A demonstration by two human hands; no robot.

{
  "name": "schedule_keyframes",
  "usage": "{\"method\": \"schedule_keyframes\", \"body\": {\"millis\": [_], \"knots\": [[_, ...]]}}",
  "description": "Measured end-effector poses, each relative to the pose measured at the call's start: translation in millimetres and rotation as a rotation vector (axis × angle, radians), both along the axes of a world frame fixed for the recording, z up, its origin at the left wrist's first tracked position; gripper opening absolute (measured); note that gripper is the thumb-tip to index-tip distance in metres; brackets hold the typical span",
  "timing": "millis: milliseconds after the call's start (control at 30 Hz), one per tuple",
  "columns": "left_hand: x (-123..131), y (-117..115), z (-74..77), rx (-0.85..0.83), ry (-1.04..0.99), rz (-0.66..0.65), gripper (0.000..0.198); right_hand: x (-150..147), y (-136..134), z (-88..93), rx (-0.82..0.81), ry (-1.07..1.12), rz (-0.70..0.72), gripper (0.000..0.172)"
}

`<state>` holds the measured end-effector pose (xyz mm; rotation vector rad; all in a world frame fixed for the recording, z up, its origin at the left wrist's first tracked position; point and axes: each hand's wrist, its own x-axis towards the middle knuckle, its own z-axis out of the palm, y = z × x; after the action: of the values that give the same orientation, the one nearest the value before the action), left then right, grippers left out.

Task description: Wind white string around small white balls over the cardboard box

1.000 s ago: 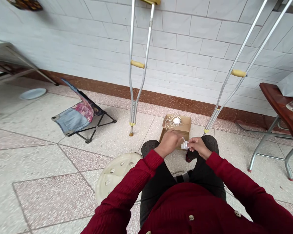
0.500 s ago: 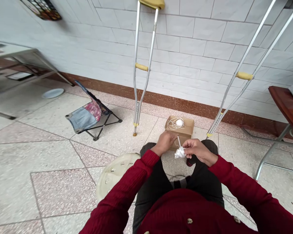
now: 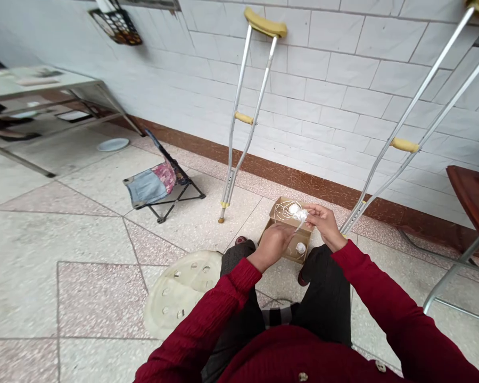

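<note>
My left hand (image 3: pixel 274 244) is closed around the lower end of a thin pale stick that runs up into a white crumpled bundle (image 3: pixel 302 215). My right hand (image 3: pixel 323 222) pinches that bundle from the right side. What the bundle is made of I cannot make out. Under and beyond both hands lies an open cardboard box (image 3: pixel 265 226). A white ball of string (image 3: pixel 292 208) with loose loops sits in its far part. A small white roll (image 3: pixel 300 248) lies in the near part.
A pale round plastic stool (image 3: pixel 163 308) stands at my left knee, with a low folding chair (image 3: pixel 147 186) beyond. Two crutches, one left (image 3: pixel 231 154) and one right (image 3: pixel 383 151), lean on the tiled wall. A brown-topped seat (image 3: pixel 469 197) is at the right.
The white bundle has swung from below the stick to its upper end, lifted towards the box by my right hand. My left hand has lowered. The view has shifted, uncovering the small roll.
</note>
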<state>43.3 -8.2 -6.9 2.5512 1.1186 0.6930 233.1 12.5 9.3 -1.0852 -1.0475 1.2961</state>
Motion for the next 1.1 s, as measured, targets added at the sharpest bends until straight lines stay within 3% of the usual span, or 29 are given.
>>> {"method": "schedule_keyframes", "body": {"millis": [133, 233, 333, 433, 533, 633, 700, 800, 867, 1000, 1100], "knots": [[-18, -7, -18.1, -0.180, -0.135, 0.066, 0.027, -12, -26, 21.3, -0.087, 0.016, 0.204, 0.037], [-24, -9, -28.3, -0.290, -0.159, 0.120, 0.024, -24, -47, 24.3, -0.159, 0.005, 0.297, 0.035], [-28, -4, -27.6, -0.314, -0.150, 0.107, 0.023, -38, -69, 12.9, -0.189, -0.027, 0.367, 0.032], [-32, 5, -12.3, -0.177, -0.045, 0.016, 0.021, -47, -84, -8.1, -0.223, -0.084, 0.432, 0.030], [-34, 6, 10.6, 0.004, 0.133, -0.052, 0.023, -50, -78, -28.8, -0.228, -0.154, 0.319, 0.026], [-31, -5, 27.0, 0.147, 0.211, -0.083, 0.026, -48, -58, -39.9, -0.227, -0.137, 0.029, 0.025], [-27, -18, 28.2, 0.178, 0.180, -0.105, 0.024, -47, -44, -38.7, -0.217, -0.055, -0.145, 0.025], [-26, -35, 14.7, 0.109, 0.054, -0.105, 0.025, -50, -34, -24.1, -0.175, 0.107, -0.286, 0.023], [-30, -41, 0.3, 0.009, -0.035, -0.061, 0.030, -55, -39, -9.7, -0.149, 0.164, -0.269, 0.021], [-47, -36, -25.2, -0.168, -0.123, 0.027, 0.035, -69, -74, 6.6, -0.158, 0.106, -0.091, 0.018], [-57, -22, -32.1, -0.199, -0.121, 0.012, 0.030, -80, -110, -9.3, -0.259, 0.015, 0.107, 0.018]]}}
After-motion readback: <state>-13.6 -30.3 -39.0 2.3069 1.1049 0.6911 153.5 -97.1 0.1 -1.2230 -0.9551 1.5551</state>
